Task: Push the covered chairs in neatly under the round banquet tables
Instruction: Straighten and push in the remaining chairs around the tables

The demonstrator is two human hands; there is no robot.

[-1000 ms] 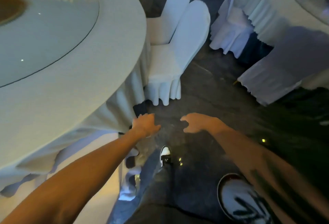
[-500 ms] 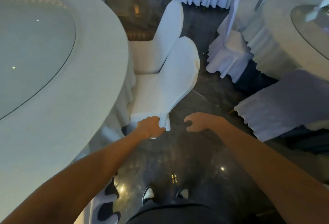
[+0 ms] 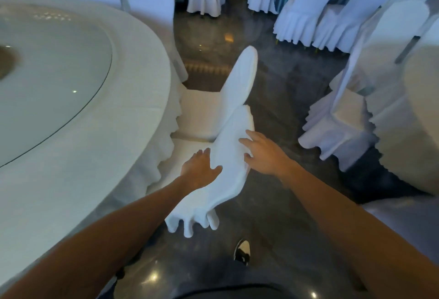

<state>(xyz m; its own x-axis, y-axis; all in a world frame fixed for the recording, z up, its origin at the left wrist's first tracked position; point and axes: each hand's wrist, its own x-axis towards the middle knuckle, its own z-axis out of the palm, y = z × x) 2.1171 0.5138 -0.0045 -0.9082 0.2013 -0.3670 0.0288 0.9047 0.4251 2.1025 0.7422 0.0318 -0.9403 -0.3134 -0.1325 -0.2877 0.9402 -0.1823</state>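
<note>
A covered chair (image 3: pixel 231 132) in a white slipcover stands beside the big round banquet table (image 3: pixel 133 137), its seat partly under the hanging tablecloth. My left hand (image 3: pixel 198 171) grips the left edge of its backrest, thumb on the back side. My right hand (image 3: pixel 260 153) lies flat with spread fingers on the back of the same backrest. A second covered chair (image 3: pixel 244 73) stands just beyond it, also at the table's edge.
Another round table (image 3: pixel 420 99) with a covered chair (image 3: pixel 337 127) stands to the right across a dark polished aisle. Several more covered chairs (image 3: pixel 306 6) line the far side. My shoe (image 3: pixel 242 251) is on the floor just behind the near chair.
I have stepped forward to the near chair. Both hands, which hung free before it, now rest on its backrest, the left gripping its edge and the right flat on its back.
</note>
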